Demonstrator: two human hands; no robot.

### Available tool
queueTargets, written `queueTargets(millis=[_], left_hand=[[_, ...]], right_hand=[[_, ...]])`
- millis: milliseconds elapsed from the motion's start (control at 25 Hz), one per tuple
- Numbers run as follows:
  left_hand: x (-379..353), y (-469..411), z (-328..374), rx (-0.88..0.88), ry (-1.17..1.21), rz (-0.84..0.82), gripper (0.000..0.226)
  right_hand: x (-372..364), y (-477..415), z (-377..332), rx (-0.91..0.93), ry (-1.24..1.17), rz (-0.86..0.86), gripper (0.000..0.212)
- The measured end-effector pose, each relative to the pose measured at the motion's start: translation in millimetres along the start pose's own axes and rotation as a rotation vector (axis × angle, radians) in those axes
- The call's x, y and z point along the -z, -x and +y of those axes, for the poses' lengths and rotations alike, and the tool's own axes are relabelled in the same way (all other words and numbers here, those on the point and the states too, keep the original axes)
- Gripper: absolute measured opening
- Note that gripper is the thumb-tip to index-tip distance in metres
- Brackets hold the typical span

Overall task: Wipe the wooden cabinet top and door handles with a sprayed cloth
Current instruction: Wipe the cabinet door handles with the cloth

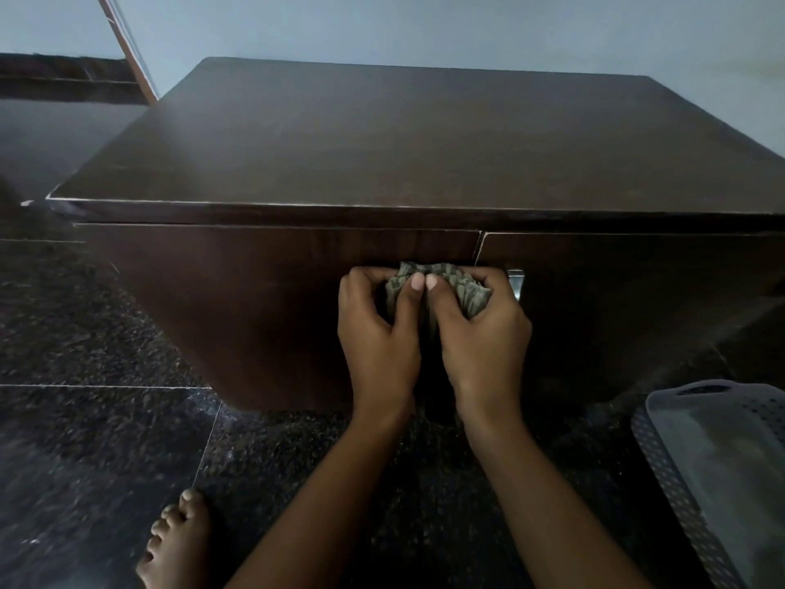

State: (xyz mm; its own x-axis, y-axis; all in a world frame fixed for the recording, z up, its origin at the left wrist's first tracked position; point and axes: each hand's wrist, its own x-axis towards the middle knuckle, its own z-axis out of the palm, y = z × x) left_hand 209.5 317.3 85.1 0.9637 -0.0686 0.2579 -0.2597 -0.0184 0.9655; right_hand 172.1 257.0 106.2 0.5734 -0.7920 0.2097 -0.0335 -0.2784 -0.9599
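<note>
A dark wooden cabinet stands before me, its bare top (416, 138) filling the upper middle of the head view. Two doors meet at a seam below the front edge. My left hand (378, 329) and my right hand (480, 329) are side by side, both gripping a bunched grey-green cloth (450, 286) pressed against the doors near the seam. The cloth and hands hide the left door's handle. A shiny metal handle (516, 282) on the right door peeks out just right of my right hand.
A grey perforated plastic basket (713, 469) sits on the dark speckled tile floor at the lower right. A bare foot (178, 542) rests on the floor at the lower left. A pale wall rises behind the cabinet, with a slanted pole (127, 44) at the upper left.
</note>
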Motion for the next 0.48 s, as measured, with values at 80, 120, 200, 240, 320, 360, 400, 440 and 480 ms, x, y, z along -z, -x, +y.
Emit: queueTargets(millis=[80,120,200,240,320,360,400,440,480], left_hand=[[1,-1,-5,0.009,-0.011,-0.006,0.01],[1,1,-8,0.017,-0.009,-0.005,0.01],[1,7,-12,0.023,0.001,0.008,0.011],[2,9,-13,0.02,0.006,0.013,0.012],[3,12,-15,0.003,0.002,0.011,0.02],[4,12,-16,-0.006,-0.006,0.003,0.022],[4,12,-16,-0.013,-0.011,-0.006,0.022],[5,13,-17,-0.017,-0.008,-0.012,0.021],[4,13,-18,-0.023,0.002,-0.013,0.019]], right_hand=[[0,-1,1,-0.08,-0.035,-0.027,0.012],[1,0,2,-0.104,-0.03,-0.039,0.011],[2,5,3,-0.123,-0.024,-0.049,0.01],[2,8,4,-0.118,-0.025,-0.048,0.012],[1,12,7,-0.105,-0.024,-0.045,0.019],[1,14,8,-0.102,-0.031,-0.043,0.019],[0,15,10,-0.101,-0.043,-0.043,0.019],[0,16,11,-0.096,-0.054,-0.044,0.018],[0,17,13,-0.088,-0.06,-0.045,0.016]])
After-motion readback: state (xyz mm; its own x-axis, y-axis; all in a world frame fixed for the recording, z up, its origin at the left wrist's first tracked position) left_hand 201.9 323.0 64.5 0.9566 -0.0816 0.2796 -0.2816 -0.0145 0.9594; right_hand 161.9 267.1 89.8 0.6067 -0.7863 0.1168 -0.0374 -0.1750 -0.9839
